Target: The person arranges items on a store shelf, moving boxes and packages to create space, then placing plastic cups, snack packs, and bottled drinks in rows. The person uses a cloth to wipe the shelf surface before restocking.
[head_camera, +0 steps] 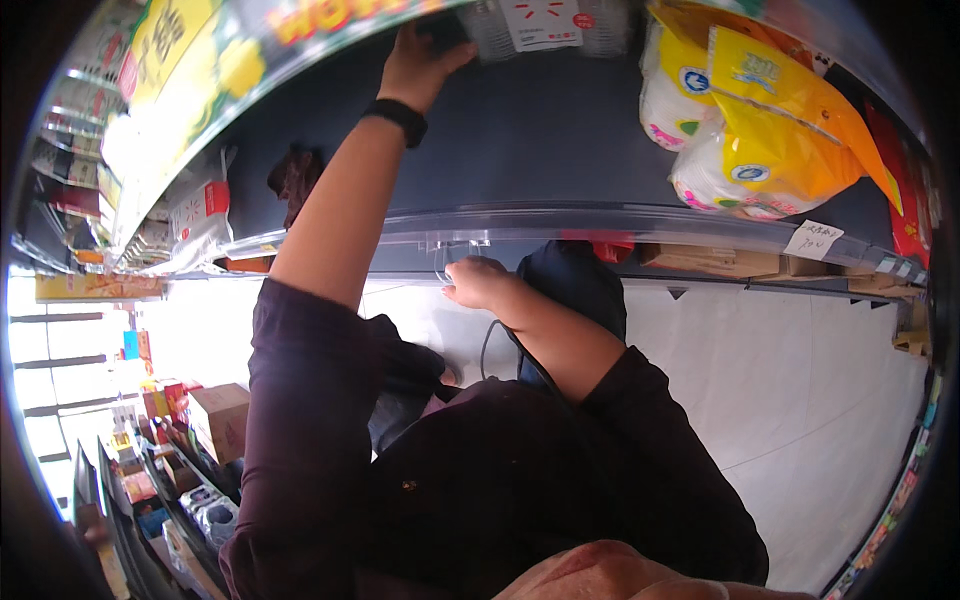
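My left hand (427,64) reaches far onto a dark shelf (525,127), its thumb and fingers spread around something dark beside stacked clear plastic containers (506,30) with a white printed label. Whether it grips anything is hard to see. A black band is on that wrist. Below the shelf's clear front rail (555,221), my right hand (476,283) is near clear hooks or a thin clear loop; its fingers are bent, and a hold on anything cannot be made out. A crumpled dark brown cloth or bag (296,180) lies on the shelf behind my left forearm.
Yellow bags of white disposable bowls (750,169) stand at the shelf's right, by a handwritten tag (814,238). Cardboard boxes (705,259) lie on the level below. Packaged goods (199,214) line the left. A carton (219,421) sits on another shelf unit at lower left.
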`<state>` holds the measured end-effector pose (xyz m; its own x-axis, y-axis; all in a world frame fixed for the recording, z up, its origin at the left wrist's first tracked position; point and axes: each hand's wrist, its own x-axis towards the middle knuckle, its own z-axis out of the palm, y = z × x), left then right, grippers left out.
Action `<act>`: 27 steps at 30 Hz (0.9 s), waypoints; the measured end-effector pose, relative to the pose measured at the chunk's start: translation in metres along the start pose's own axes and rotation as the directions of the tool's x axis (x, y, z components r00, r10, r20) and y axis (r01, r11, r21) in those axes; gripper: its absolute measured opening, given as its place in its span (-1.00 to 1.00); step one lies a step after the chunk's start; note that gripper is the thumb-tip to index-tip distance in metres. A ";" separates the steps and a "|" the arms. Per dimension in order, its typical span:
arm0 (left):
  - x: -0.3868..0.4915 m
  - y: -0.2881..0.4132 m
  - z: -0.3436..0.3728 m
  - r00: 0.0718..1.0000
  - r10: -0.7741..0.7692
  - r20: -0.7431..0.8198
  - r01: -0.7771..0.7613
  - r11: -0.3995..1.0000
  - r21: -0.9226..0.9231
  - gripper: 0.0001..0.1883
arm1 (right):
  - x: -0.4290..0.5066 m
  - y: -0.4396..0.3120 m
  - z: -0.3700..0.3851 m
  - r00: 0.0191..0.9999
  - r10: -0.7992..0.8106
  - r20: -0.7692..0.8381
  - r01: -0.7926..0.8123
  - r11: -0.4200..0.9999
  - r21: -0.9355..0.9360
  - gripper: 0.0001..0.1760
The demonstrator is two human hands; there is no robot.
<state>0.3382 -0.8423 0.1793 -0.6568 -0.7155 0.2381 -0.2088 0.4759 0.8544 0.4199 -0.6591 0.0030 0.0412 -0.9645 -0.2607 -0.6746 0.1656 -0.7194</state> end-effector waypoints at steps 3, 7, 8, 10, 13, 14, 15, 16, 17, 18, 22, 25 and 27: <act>-0.060 -0.005 -0.025 0.981 0.187 -0.049 -0.189 0.981 -0.044 -0.08 | 0.005 -0.006 0.009 1.000 -0.002 -0.003 0.002 1.000 0.023 -0.61; -0.146 0.005 -0.065 0.921 0.364 -0.135 -0.358 0.931 0.071 -0.33 | 0.016 -0.011 0.024 0.995 -0.092 0.026 0.091 0.996 0.013 -0.52; -0.164 0.004 -0.078 0.910 0.387 -0.146 -0.367 0.918 0.147 -0.37 | 0.018 -0.012 0.029 0.994 -0.104 0.018 0.104 0.994 0.032 -0.52; -0.199 -0.004 -0.102 0.899 0.397 -0.185 -0.351 0.906 0.237 -0.44 | 0.021 -0.015 0.036 0.994 -0.106 0.002 0.105 0.993 0.060 -0.53; -0.246 -0.035 -0.129 0.882 0.368 -0.293 -0.302 0.921 0.248 -0.52 | 0.019 -0.020 0.040 0.987 -0.158 -0.008 0.158 0.978 0.133 -0.53; -0.258 -0.048 -0.136 0.873 0.355 -0.336 -0.296 0.931 0.215 -0.53 | 0.015 -0.024 0.039 0.981 -0.196 -0.013 0.194 0.958 0.213 -0.56; -0.270 -0.063 -0.142 0.859 0.348 -0.375 -0.297 0.936 0.187 -0.54 | 0.009 -0.028 0.037 0.974 -0.223 -0.023 0.220 0.931 0.292 -0.59; -0.281 -0.078 -0.147 0.869 0.274 -0.412 -0.237 0.961 0.139 -0.55 | 0.002 -0.034 0.034 0.971 -0.236 -0.029 0.229 0.901 0.369 -0.61; -0.290 -0.093 -0.151 0.871 0.215 -0.442 -0.191 0.977 0.098 -0.56 | -0.007 -0.042 0.030 0.955 -0.281 -0.097 0.297 0.891 0.342 -0.63; -0.296 -0.109 -0.155 0.865 0.177 -0.470 -0.160 0.984 0.076 -0.56 | -0.017 -0.051 0.025 0.935 -0.320 -0.151 0.352 0.883 0.310 -0.65; -0.310 -0.160 -0.162 0.823 0.090 -0.561 -0.118 0.993 -0.013 -0.57 | -0.055 -0.106 -0.007 0.879 -0.387 -0.278 0.448 0.870 0.205 -0.74; -0.312 -0.179 -0.165 0.778 0.031 -0.627 -0.091 0.994 -0.063 -0.55 | -0.047 -0.151 -0.049 0.769 -0.484 -0.416 0.513 0.857 -0.048 -0.79; -0.310 -0.186 -0.166 0.769 -0.031 -0.639 -0.075 0.988 -0.137 -0.56 | -0.022 -0.172 -0.074 0.707 -0.498 -0.502 0.491 0.857 -0.157 -0.79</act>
<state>0.7010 -0.7939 0.0228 -0.0356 -0.8913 0.4519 -0.0578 0.4533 0.8895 0.4804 -0.6813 0.1807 -0.0051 -0.8677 0.4971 -0.6733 -0.3645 -0.6432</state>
